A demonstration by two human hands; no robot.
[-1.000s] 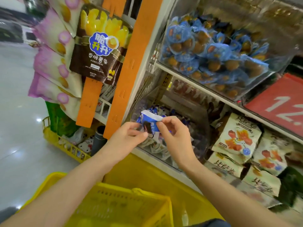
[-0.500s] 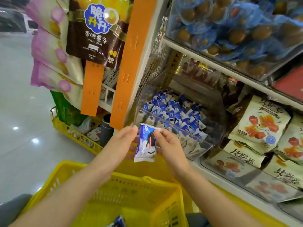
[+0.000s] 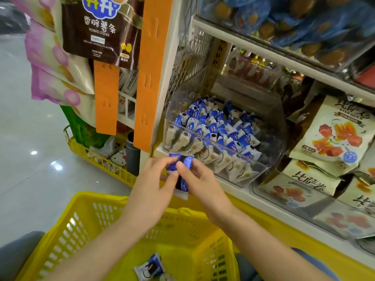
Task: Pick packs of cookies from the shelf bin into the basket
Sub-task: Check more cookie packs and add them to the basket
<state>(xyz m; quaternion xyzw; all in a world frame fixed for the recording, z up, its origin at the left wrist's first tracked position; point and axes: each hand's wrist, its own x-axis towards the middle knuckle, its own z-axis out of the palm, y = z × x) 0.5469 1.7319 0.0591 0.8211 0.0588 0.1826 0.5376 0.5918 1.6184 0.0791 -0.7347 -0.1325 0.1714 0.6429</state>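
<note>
Nearby, 2 orange strips [image 3: 151,78] hang beside bin [image 3: 221,144].

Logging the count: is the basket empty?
No, a pack lies on the basket floor, while the left hand and right hand pinch a second pack.

Pinching cookie pack [image 3: 187,162]: left hand [image 3: 154,187], right hand [image 3: 203,183]; basket [image 3: 85,196] below

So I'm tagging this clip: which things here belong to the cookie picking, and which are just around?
In the job: cookie pack, pinched by left hand and right hand; shelf bin; binned packs; yellow basket; pack inside it.

Just around: potato sticks bag; orange strips; white snack bags; blue-wrapped snacks; floor crate.
</note>
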